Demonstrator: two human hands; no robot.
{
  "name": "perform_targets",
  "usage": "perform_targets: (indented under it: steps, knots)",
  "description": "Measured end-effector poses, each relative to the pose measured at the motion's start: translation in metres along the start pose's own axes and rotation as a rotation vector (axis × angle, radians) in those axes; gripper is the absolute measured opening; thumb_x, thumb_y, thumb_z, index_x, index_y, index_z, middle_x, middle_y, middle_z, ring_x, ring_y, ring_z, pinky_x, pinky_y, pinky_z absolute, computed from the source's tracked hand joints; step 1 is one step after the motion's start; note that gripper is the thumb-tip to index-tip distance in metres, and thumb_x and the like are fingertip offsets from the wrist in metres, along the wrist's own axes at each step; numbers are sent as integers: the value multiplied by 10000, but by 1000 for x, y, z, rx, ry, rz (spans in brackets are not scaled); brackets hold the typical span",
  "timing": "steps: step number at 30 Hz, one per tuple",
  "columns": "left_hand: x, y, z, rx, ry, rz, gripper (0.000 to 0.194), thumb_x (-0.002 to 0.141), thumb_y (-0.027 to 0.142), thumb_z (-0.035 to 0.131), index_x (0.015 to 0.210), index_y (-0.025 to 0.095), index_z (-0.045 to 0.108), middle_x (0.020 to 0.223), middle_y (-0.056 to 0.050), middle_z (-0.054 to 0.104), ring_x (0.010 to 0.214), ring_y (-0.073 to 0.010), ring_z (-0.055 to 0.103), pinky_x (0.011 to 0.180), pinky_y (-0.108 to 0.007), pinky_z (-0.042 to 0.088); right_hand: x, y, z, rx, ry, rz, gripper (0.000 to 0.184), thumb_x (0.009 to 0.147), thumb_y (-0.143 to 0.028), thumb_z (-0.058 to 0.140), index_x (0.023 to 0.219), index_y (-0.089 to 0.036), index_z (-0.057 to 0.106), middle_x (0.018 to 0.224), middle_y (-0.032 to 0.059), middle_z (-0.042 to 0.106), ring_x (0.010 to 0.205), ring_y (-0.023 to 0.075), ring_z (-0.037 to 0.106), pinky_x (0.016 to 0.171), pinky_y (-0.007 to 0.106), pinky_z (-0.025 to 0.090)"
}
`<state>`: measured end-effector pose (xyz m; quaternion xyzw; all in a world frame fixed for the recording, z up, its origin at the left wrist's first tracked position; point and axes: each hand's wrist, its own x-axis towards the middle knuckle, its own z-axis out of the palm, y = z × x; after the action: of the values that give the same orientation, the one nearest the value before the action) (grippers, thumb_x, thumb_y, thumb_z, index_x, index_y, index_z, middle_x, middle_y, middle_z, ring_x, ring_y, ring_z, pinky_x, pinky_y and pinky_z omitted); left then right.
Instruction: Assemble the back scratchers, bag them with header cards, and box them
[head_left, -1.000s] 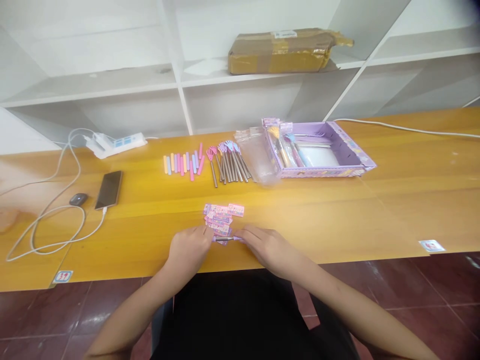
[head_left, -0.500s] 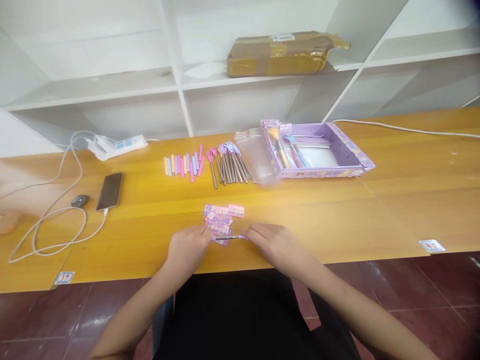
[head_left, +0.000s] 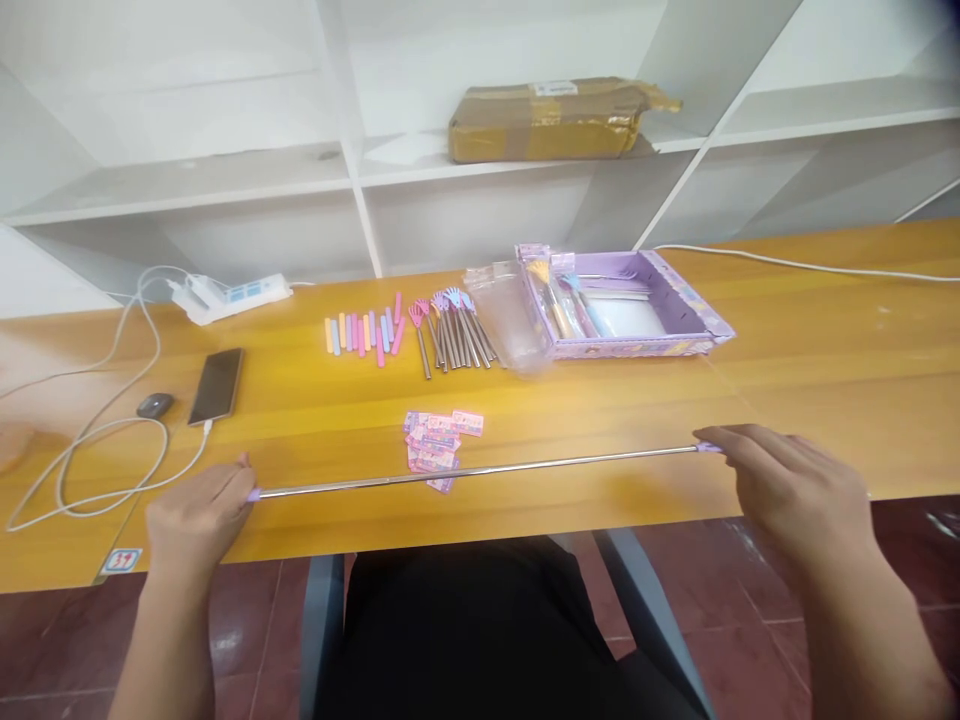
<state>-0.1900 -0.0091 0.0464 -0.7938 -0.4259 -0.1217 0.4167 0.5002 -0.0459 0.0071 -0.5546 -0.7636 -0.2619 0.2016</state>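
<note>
Stretched between my hands is a telescopic back scratcher (head_left: 480, 470), its thin metal rod drawn out long. My left hand (head_left: 202, 515) is closed round its purple end at the left. At the other end, my right hand (head_left: 795, 490) grips a purple part and hides most of it. Under the rod lies a pile of small pink and purple printed cards (head_left: 435, 445). Further back sit several retracted back scratchers (head_left: 457, 330) with pink, purple and blue hand-shaped heads, beside a row of pastel handle sleeves (head_left: 364, 330).
A purple display box (head_left: 637, 345) holds bagged back scratchers, with clear plastic bags (head_left: 514, 320) against its left side. To the left are a phone (head_left: 216, 385), a black mouse-like object (head_left: 155, 405), white cables and a power strip (head_left: 232, 297). A taped carton (head_left: 551, 122) rests on the shelf.
My hands have moved wide apart, left hand leftward and right hand rightward. Between them the back scratcher's rod has extended from short to long.
</note>
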Motion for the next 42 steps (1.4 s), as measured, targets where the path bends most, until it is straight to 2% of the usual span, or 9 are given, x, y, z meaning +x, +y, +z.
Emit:
perform_targets:
  steps: [4, 9, 18, 25, 29, 34, 38, 40, 42]
  knots:
    - [-8, 5, 4, -82, -29, -6, 400, 974, 94, 702, 666, 210, 475, 585, 36, 527, 561, -142, 481, 560, -292, 279, -10, 0, 7, 73, -76, 40, 383, 1004, -15, 419, 1183, -247, 666, 1060, 25, 793, 730, 147, 714, 627, 272, 452]
    - [-6, 9, 5, -121, -48, -20, 391, 988, 102, 696, 672, 207, 490, 586, 30, 550, 561, -141, 497, 566, -297, 287, -7, -7, 7, 157, -68, 136, 288, 1054, -114, 461, 1200, -270, 655, 1084, 26, 769, 735, 134, 748, 559, 241, 444]
    - [-8, 10, 9, -166, -121, -64, 358, 994, 115, 658, 674, 213, 533, 601, 19, 603, 563, -144, 524, 579, -300, 305, -4, -10, 2, 287, -64, 219, 173, 1077, -234, 561, 1199, -286, 671, 1145, 96, 766, 937, 238, 766, 687, 323, 545]
    - [7, 18, 3, -230, -130, -109, 392, 992, 114, 644, 631, 207, 525, 549, 13, 557, 535, -148, 477, 571, -305, 269, 2, -6, -3, 411, -128, 287, 163, 1097, -230, 528, 1160, -304, 659, 1042, 66, 742, 870, 197, 752, 805, 332, 556]
    - [11, 22, 6, -170, -128, -66, 404, 1015, 118, 635, 631, 207, 544, 563, 13, 584, 544, -152, 513, 571, -302, 292, 9, -10, 3, 421, -158, 425, 203, 1095, -223, 508, 1236, -279, 644, 917, 59, 716, 869, 210, 724, 825, 337, 530]
    - [24, 25, 17, -196, -115, -95, 347, 994, 82, 596, 668, 199, 617, 594, 2, 643, 539, -145, 545, 542, -304, 261, 30, -9, 15, 369, -69, 593, 173, 1059, -197, 508, 1177, -240, 627, 801, 35, 689, 779, 195, 688, 763, 321, 485]
    - [50, 45, 9, -178, -118, -120, 333, 961, 68, 565, 663, 203, 629, 575, 3, 612, 506, -148, 496, 520, -307, 221, 56, -19, 26, 433, -82, 478, 144, 1045, -191, 518, 1112, -234, 637, 787, 26, 671, 674, 180, 645, 674, 311, 460]
    - [68, 69, -3, -181, -142, -136, 340, 971, 79, 563, 662, 207, 622, 561, 2, 585, 503, -155, 489, 522, -317, 216, 71, -43, 31, 516, -114, 336, 134, 1062, -215, 521, 1116, -231, 643, 849, 42, 697, 685, 187, 653, 665, 309, 479]
    - [88, 101, -14, -215, -174, -147, 333, 993, 108, 575, 682, 211, 634, 551, -4, 570, 501, -167, 501, 519, -337, 206, 84, -84, 34, 605, -135, 183, 149, 1084, -216, 496, 1137, -228, 635, 920, 54, 723, 759, 205, 695, 696, 311, 512]
